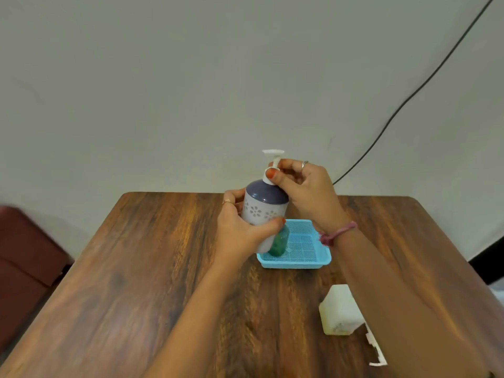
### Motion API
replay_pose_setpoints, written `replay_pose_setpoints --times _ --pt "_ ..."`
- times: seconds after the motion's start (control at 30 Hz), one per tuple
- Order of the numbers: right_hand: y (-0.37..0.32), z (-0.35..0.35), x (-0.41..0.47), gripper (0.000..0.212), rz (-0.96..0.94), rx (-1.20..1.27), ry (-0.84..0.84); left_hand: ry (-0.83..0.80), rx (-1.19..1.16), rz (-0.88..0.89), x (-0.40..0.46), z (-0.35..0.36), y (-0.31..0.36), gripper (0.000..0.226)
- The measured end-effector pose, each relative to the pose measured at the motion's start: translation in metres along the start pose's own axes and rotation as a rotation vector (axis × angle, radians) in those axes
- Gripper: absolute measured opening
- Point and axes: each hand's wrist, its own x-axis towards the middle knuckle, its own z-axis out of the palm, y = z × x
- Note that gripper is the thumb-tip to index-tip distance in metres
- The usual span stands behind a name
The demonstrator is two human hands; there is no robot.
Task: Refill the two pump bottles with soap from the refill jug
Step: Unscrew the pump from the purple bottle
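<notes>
A wooden worktop (122, 282) with dark grain and rounded far corners stands against a pale wall (163, 77). A black cable (425, 83) runs slantwise down that wall at the right. A dark red seat (24, 257) sits beside the worktop's left edge. A small white bracket-like piece (376, 347) lies near the worktop's near right side.

No readable text, label, brand or number appears; the pump bottle (263, 211) shows only a flower pattern.
</notes>
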Motion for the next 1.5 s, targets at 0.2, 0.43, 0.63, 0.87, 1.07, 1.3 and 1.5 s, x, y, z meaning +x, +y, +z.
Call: replay_pose_setpoints --times 0.2,0.43,0.63,0.87,1.07,1.3,1.5 --pt "-0.022 -0.017 -0.005 0.015 -0.057 -0.001 -0.017 -0.069 -0.008 0.037 -0.019 0.007 0.033 0.068" --pt "-0.041 -0.045 -0.017 0.034 0.07 0.408 -0.436 -0.323 -0.131 -0.058 -0.014 -0.006 0.057 0.071" --pt "-0.044 -0.034 -0.024 0.023 0.016 0.372 -0.296 -0.266 -0.191 -0.088 -0.02 0.001 0.053 0.079" --pt "-0.04 -0.003 -0.048 0.019 -0.066 -0.236 0.217 -0.021 0.057 0.099 -0.03 0.022 0.048 0.069" --pt "-0.042 0.002 -0.046 0.018 -0.183 -0.214 0.226 0.034 0.055 0.144 -0.028 0.022 0.049 0.066" --pt "-0.036 -0.026 -0.027 0.023 -0.125 0.25 -0.233 -0.163 -0.015 0.043 -0.022 0.0 0.054 0.071" --pt "-0.038 -0.025 -0.028 0.057 -0.011 0.163 -0.062 -0.067 0.032 0.055 -0.023 0.009 0.056 0.068"
